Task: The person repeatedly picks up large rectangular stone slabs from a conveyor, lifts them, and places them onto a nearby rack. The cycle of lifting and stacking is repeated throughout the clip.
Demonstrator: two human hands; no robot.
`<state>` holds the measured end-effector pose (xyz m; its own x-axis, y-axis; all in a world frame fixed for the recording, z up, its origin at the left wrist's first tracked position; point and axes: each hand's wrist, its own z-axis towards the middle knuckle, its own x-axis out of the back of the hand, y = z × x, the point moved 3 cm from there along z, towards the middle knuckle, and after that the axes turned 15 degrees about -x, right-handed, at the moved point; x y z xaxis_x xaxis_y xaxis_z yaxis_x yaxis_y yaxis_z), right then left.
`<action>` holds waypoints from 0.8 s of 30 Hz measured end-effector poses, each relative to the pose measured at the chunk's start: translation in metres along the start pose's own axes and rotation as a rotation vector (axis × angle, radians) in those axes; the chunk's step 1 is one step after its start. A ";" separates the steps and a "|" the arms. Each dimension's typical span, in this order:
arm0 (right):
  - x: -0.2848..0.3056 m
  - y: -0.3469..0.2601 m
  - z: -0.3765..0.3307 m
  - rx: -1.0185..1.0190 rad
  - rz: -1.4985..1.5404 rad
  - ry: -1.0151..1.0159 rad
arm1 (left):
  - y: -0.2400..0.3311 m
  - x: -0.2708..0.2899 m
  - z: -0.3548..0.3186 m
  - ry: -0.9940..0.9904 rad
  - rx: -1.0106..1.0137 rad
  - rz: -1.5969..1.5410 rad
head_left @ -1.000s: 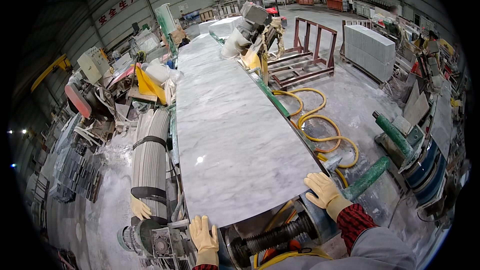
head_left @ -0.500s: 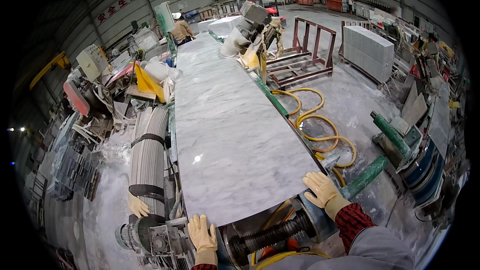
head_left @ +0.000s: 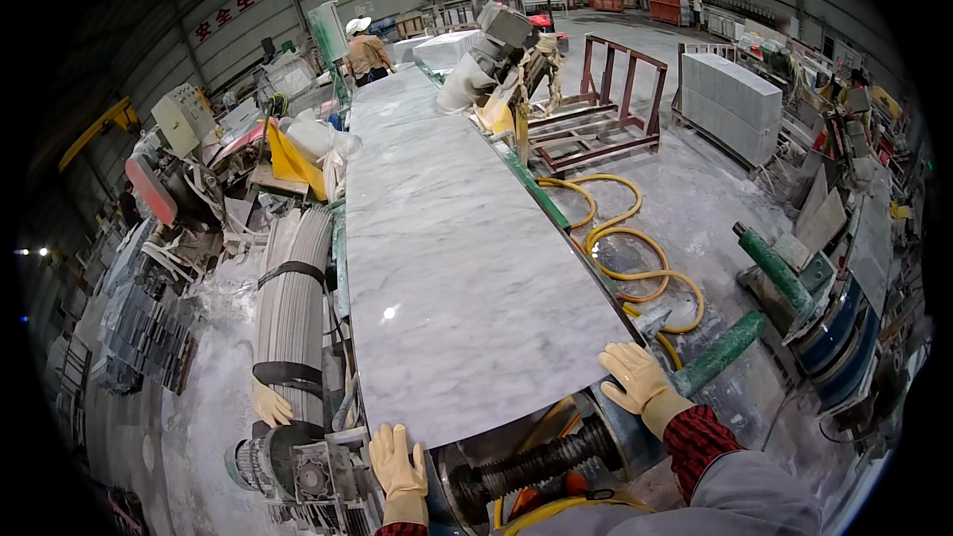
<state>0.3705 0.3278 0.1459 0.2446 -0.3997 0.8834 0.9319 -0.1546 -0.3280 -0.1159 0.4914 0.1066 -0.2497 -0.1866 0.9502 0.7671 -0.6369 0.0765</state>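
A long, polished white-grey marble slab (head_left: 447, 268) lies flat on a machine bed and runs away from me. At its near right corner my right hand (head_left: 635, 377), in a cream rubber glove, rests with fingers spread on the slab's edge. By the near left corner my left hand (head_left: 399, 467), gloved alike, has its fingers stretched out and touches the edge. Neither hand grips anything. Below the slab's near end sits a dark threaded shaft (head_left: 536, 459) between rollers. Another cream glove (head_left: 270, 404) lies at the left beside a bundle of strips; no arm shows with it.
The strapped strip bundle (head_left: 293, 298) and a motor (head_left: 263, 467) flank the left side. A yellow hose (head_left: 663, 258) coils on the floor at right, near a green cylinder (head_left: 723, 349). Farther off stand a brown metal frame (head_left: 620, 99) and a person (head_left: 367, 52) beside the slab.
The person at the far end has straightened up and shows more fully. My view has shifted slightly; both my hands keep their places at the slab's corners.
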 end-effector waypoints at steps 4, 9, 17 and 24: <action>0.000 0.000 -0.002 -0.002 0.002 0.005 | 0.000 -0.001 -0.002 -0.003 0.010 -0.002; 0.002 0.000 -0.005 0.005 0.002 0.016 | 0.000 -0.003 -0.003 -0.007 0.019 -0.015; 0.001 0.001 -0.009 0.002 0.003 0.009 | 0.001 -0.003 -0.008 -0.005 0.007 -0.003; 0.005 -0.003 -0.010 0.020 -0.010 0.040 | 0.001 -0.004 -0.011 -0.005 0.026 -0.022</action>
<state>0.3661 0.3171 0.1485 0.2248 -0.4345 0.8721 0.9395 -0.1409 -0.3124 -0.1209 0.4831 0.0996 -0.2638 -0.1684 0.9498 0.7763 -0.6215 0.1053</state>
